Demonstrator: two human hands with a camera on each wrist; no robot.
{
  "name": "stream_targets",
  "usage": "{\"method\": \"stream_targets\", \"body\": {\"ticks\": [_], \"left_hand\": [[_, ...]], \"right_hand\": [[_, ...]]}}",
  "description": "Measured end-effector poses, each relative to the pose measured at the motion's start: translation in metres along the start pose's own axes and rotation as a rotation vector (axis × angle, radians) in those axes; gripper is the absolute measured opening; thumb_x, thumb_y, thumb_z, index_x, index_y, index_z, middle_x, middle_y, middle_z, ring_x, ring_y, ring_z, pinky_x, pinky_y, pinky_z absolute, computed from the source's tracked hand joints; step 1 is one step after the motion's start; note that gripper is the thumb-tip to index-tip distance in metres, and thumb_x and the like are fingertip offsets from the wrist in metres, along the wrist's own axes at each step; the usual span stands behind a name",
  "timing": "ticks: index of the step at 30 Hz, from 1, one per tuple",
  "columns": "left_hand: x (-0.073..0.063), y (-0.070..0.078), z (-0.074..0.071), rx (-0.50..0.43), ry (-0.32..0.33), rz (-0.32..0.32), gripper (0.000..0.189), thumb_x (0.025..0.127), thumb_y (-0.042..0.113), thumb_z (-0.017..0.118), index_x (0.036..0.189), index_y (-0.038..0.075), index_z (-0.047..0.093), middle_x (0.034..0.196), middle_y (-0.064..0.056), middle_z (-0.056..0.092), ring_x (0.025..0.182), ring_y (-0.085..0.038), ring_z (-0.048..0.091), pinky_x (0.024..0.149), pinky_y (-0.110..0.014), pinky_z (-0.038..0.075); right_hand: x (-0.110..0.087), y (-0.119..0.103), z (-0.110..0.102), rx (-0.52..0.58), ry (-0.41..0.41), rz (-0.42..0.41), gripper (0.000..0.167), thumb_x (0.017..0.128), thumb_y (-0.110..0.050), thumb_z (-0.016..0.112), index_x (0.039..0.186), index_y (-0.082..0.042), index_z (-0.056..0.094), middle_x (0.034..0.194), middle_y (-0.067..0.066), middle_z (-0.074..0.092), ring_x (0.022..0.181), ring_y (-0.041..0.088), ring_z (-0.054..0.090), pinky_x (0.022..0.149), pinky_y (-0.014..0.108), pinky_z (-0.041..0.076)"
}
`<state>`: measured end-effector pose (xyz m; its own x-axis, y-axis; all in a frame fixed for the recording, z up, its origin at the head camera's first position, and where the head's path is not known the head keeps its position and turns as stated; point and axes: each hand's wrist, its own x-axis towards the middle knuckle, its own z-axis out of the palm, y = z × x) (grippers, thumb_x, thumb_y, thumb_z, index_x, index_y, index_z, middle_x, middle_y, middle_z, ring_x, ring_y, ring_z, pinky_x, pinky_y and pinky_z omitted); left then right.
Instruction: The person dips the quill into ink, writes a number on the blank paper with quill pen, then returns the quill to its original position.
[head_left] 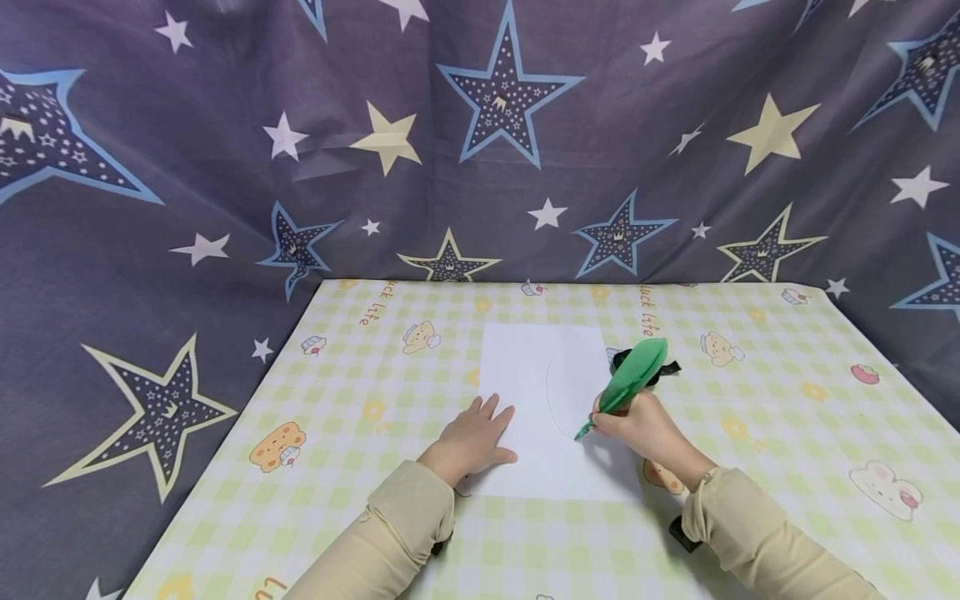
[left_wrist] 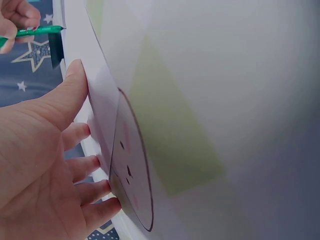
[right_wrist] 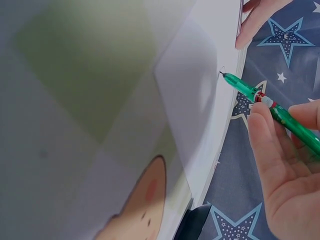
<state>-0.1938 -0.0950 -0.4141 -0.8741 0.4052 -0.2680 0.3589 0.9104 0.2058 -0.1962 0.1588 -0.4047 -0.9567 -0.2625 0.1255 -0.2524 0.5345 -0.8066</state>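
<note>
A white sheet of paper point(head_left: 517, 367) lies on the table, with a thin curved line drawn near its middle. My right hand point(head_left: 637, 425) pinches a green pen point(head_left: 585, 428) topped by a large green feather-shaped piece point(head_left: 636, 371). The pen's tip meets the paper at the lower end of the curve. In the right wrist view the pen point(right_wrist: 292, 125) shows a green barrel with a small red and white figure near its grip. My left hand point(head_left: 474, 437) rests on the paper's left edge, fingers spread and straight.
A checked tablecloth point(head_left: 787, 500) with cartoon bears, flowers and cupcakes covers the table. Beyond the paper's right edge is a black object point(head_left: 663, 372), partly hidden behind the feather. A dark curtain point(head_left: 337, 83) with stars hangs behind the table and along its sides.
</note>
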Motion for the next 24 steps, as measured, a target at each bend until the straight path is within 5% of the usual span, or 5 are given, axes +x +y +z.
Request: {"method": "stream_targets", "body": {"ticks": [24], "left_hand": [[0.0, 0.001, -0.001, -0.001, -0.012, 0.0, 0.072, 0.087, 0.046, 0.057, 0.144, 0.01, 0.032, 0.149, -0.015, 0.021, 0.135, -0.035, 0.016, 0.107, -0.043, 0.022]], "right_hand": [[-0.008, 0.003, -0.012, -0.018, -0.01, 0.036, 0.008, 0.084, -0.007, 0.064, 0.08, 0.0, 0.065, 0.068, 0.001, 0.063, 0.065, 0.016, 0.055, 0.061, 0.031, 0.048]]}}
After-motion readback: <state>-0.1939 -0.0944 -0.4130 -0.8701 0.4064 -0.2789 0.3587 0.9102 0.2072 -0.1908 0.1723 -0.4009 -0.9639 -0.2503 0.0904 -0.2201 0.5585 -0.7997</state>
